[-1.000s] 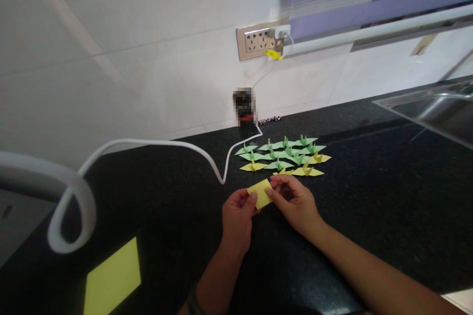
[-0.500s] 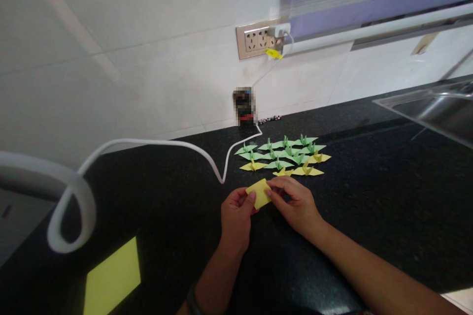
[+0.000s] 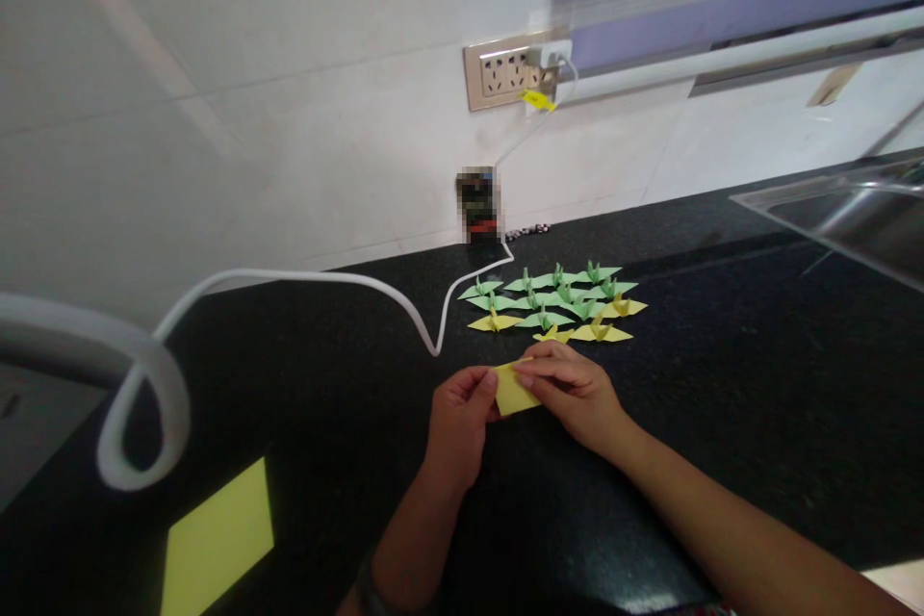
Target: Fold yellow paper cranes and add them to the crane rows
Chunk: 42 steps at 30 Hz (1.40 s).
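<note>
A small folded yellow paper (image 3: 514, 392) is pinched between both my hands just above the black countertop (image 3: 722, 385). My left hand (image 3: 462, 414) grips its left edge with thumb and fingers closed. My right hand (image 3: 570, 390) covers its right side, fingers pressed together on the fold. Just beyond my hands lie several folded paper cranes (image 3: 555, 303), green ones at the back and yellow ones in front.
A flat yellow sheet (image 3: 217, 539) lies at the near left of the counter. A white cable (image 3: 324, 281) loops from the left to a wall socket (image 3: 505, 75). A small blurred object (image 3: 477, 205) stands against the wall. A steel sink (image 3: 844, 212) sits at the right.
My right hand has slid further over the yellow paper, which now lies flatter and shows less. The view has shifted slightly.
</note>
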{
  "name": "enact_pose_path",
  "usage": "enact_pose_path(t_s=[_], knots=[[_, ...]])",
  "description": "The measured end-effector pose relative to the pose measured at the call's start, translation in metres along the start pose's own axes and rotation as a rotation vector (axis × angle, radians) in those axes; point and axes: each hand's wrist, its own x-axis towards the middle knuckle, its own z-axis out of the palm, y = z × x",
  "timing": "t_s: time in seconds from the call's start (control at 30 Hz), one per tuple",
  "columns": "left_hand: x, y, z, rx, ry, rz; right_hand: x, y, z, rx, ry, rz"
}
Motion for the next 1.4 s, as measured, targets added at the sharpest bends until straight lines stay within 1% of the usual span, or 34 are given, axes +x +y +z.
enact_pose_path(t_s=[0.1,0.23,0.33,0.43,0.53,0.7,0.83,1.17,1.27,1.4], knots=[[0.0,0.004,-0.002,-0.019,-0.023,-0.028,0.0,-0.001,-0.004,-0.056,-0.058,-0.07],[0.0,0.009,-0.003,-0.045,-0.028,-0.058,0.002,-0.003,-0.011,-0.157,-0.193,-0.136],[0.0,0.011,-0.004,-0.086,-0.027,-0.081,0.003,-0.004,-0.016,-0.226,-0.265,-0.159],[0.001,0.011,-0.004,-0.108,-0.015,-0.111,0.004,-0.004,-0.018,-0.246,-0.313,-0.17],[0.001,0.01,-0.005,-0.085,-0.01,-0.133,0.004,-0.005,-0.019,-0.23,-0.331,-0.185],[0.002,0.009,-0.007,-0.079,-0.038,-0.129,0.005,-0.007,-0.019,-0.198,-0.356,-0.163],[0.002,0.009,-0.006,-0.08,-0.028,-0.148,0.006,-0.01,-0.02,-0.206,-0.386,-0.175],[0.002,0.01,-0.005,-0.105,-0.034,-0.176,0.006,-0.011,-0.021,-0.324,-0.412,-0.201],[0.003,0.007,-0.005,-0.057,-0.005,-0.165,0.007,-0.011,-0.021,-0.358,-0.434,-0.209],[0.005,0.0,-0.007,0.036,0.062,-0.108,0.008,-0.014,-0.02,-0.356,-0.443,-0.218]])
